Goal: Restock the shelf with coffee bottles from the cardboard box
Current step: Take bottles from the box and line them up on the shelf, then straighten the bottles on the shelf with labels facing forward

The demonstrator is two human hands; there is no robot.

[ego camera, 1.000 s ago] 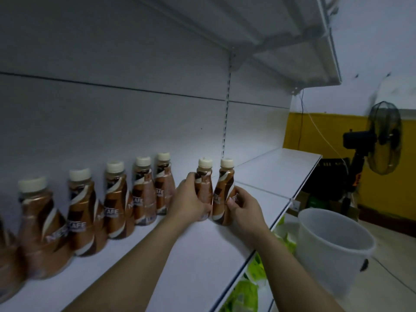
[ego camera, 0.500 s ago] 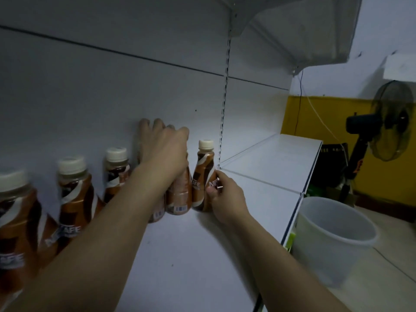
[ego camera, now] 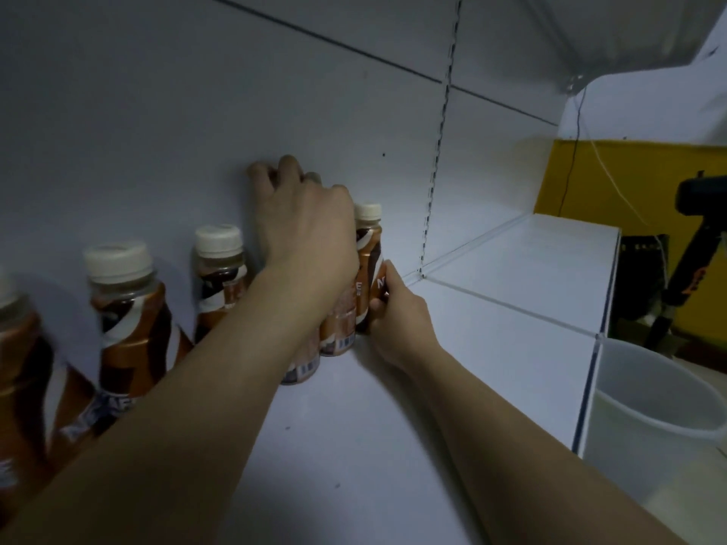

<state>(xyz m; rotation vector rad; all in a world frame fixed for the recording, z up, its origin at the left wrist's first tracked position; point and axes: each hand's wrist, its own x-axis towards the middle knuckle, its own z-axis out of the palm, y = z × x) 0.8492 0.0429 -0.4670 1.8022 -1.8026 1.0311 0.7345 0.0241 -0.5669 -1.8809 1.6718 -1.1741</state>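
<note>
A row of brown coffee bottles with cream caps (ego camera: 130, 320) stands along the back of the white shelf (ego camera: 354, 446). My left hand (ego camera: 303, 226) lies over the tops of the bottles near the row's right end, fingers curled over them toward the back wall, hiding their caps. My right hand (ego camera: 397, 312) holds the lower side of the last bottle (ego camera: 369, 261), which stands upright against the back panel. The cardboard box is out of view.
The white back panel (ego camera: 196, 112) rises right behind the bottles. Bare shelf runs on to the right past a slotted upright (ego camera: 436, 151). A white bucket (ego camera: 649, 422) stands on the floor below the shelf's right edge. A black fan stand (ego camera: 692, 245) is at far right.
Both hands pushed their two bottles back from mid-shelf to the rear wall at the row's end. My left hand went from the bottle's side to over the caps.
</note>
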